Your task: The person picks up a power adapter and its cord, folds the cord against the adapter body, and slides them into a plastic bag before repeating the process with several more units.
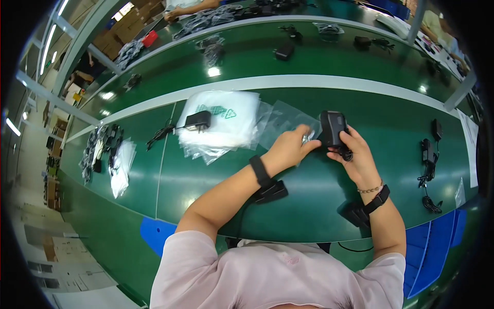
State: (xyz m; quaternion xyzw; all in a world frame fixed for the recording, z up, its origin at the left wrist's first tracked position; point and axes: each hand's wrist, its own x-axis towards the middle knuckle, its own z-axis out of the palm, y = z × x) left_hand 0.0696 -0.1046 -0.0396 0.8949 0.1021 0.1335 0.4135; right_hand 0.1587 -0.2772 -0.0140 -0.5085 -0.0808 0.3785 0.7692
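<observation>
Nearest the viewer, on the green desk (pixel 309 195), two bare forearms with black wrist straps are seen reaching forward. A black power adapter (pixel 332 129) is held upright in the right hand (pixel 355 154), its fingers closed around the lower end, with the long axis pointing away from the body. Just left of the adapter, the left hand (pixel 288 149) is pinched narrowly on the edge of a clear plastic bag (pixel 285 123), which is lying flat on the desk; the adapter is almost touching that hand and sits at the bag's right edge. The right hand is the nearer one to the adapter. Further left of the adapter, a stack of clear bags (pixel 221 123) is spread out, with another black adapter (pixel 198 120) resting on it. To the adapter's right, more black adapters with cords (pixel 428 159) are laid. Beyond the adapter, a pale strip is crossed, and more bagged pieces are scattered on a further green surface.
</observation>
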